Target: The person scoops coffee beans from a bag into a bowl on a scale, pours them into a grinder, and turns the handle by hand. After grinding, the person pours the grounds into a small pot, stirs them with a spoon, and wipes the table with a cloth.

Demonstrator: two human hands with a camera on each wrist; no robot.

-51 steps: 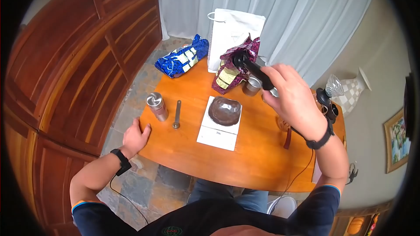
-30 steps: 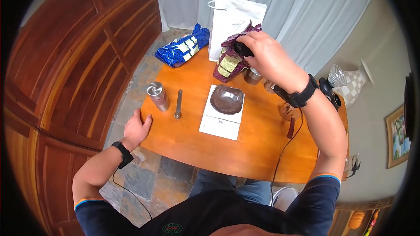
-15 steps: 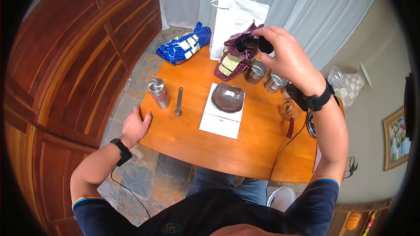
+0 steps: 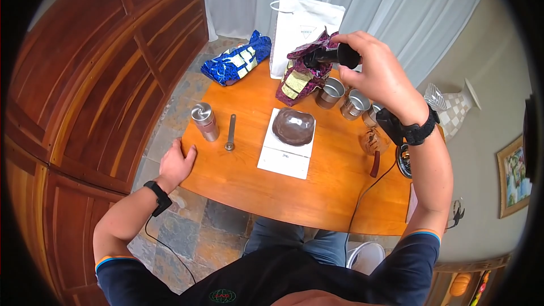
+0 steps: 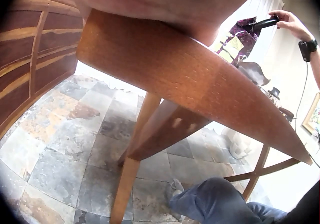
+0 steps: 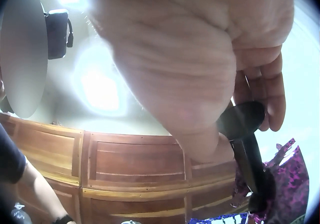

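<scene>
My right hand (image 4: 379, 71) pinches the wide round end of a black scoop (image 4: 327, 56) between thumb and fingers. The scoop's far end reaches into the mouth of an upright purple foil bag (image 4: 300, 82), whose contents are hidden. From below, the right wrist view shows the scoop's dark round end (image 6: 244, 120) between thumb and fingers. My left hand (image 4: 177, 164) lies on the table's left edge with relaxed fingers, holding nothing. In front of the bag, a glossy brown dish (image 4: 293, 127) sits on a white scale (image 4: 283, 161).
A hand grinder (image 4: 205, 122) and a small metal measuring spoon (image 4: 230, 133) are on the left of the table (image 4: 249, 198). Several metal cups (image 4: 355, 105) line up beside the bag. Behind are a blue bag (image 4: 237, 59) and a white bag (image 4: 306, 20). A cable (image 4: 362, 198) hangs from my right wrist.
My right hand reached left to the purple bag, then drew back slightly right with the scoop, which lies more level now. The left hand stayed at the table edge.
</scene>
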